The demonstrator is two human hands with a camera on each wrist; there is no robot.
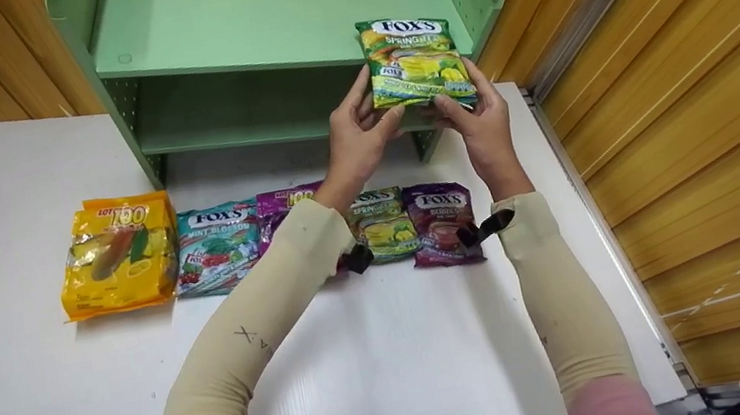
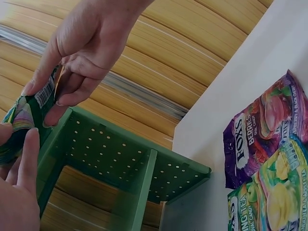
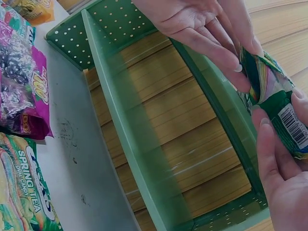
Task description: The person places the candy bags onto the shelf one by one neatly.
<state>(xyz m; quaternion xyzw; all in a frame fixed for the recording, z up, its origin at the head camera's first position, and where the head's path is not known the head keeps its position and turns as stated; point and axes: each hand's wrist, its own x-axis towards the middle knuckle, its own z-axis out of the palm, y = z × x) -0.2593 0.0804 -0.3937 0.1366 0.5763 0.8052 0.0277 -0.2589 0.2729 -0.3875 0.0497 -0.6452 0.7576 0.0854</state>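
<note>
Both hands hold a green Fox's Spring Tea candy bag (image 1: 415, 51) up in front of the shelf's right end, its printed front facing the head camera. At the bag's lower left, my left hand (image 1: 358, 137) has its thumb on the bottom edge and its fingers behind. My right hand (image 1: 488, 133) grips the lower right corner the same way. From the right wrist, the bag's folded end and barcode (image 3: 292, 126) show between the two hands. Below on the table lie another Spring Tea bag (image 1: 386, 231) and a purple Fox's Berries bag (image 1: 444, 217).
A green two-tier shelf (image 1: 215, 18) stands at the back of the white table (image 1: 386, 387). Left of the Spring Tea bag lie a purple Lot 100 bag (image 1: 285, 198), partly behind my left forearm, a Mint Blossom bag (image 1: 217, 249) and an orange mango bag (image 1: 120, 259). Wood-look walls surround the table.
</note>
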